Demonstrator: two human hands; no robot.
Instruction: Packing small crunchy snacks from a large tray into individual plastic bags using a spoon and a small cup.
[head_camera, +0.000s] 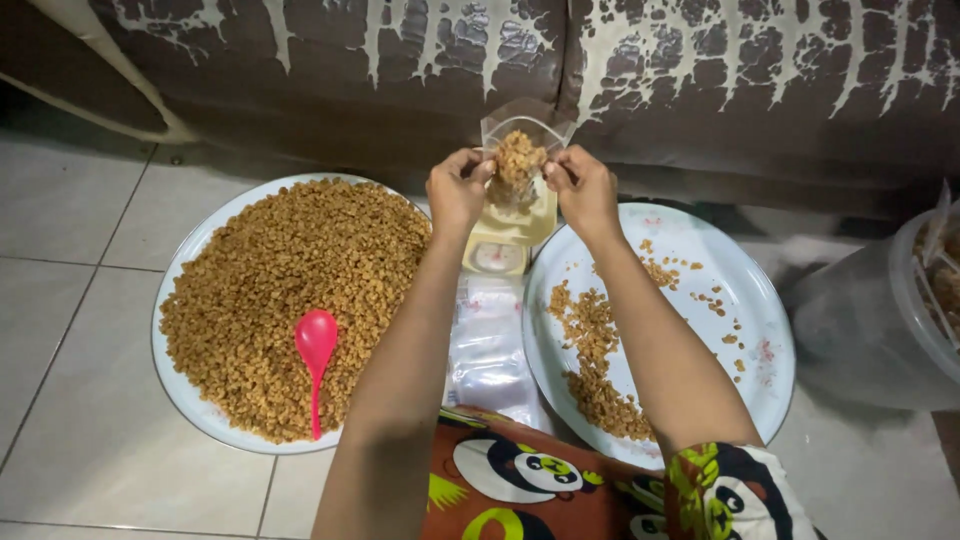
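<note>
A small clear plastic bag (517, 160) partly filled with golden-brown fried bits is held up between both hands, over a small yellow kitchen scale (500, 255). My left hand (457, 190) pinches the bag's left edge and my right hand (583, 187) pinches its right edge. Left of my arms, a large round white tray (190, 250) is heaped with the same brown bits, and a pink plastic spoon (316, 350) lies on the heap. A second white tray (745, 300) to the right carries only scattered bits.
A stack of empty clear bags (487, 345) lies on the tiled floor between the trays. A worn dark sofa front (700, 80) runs along the back. A large translucent container (880, 310) stands at the right edge.
</note>
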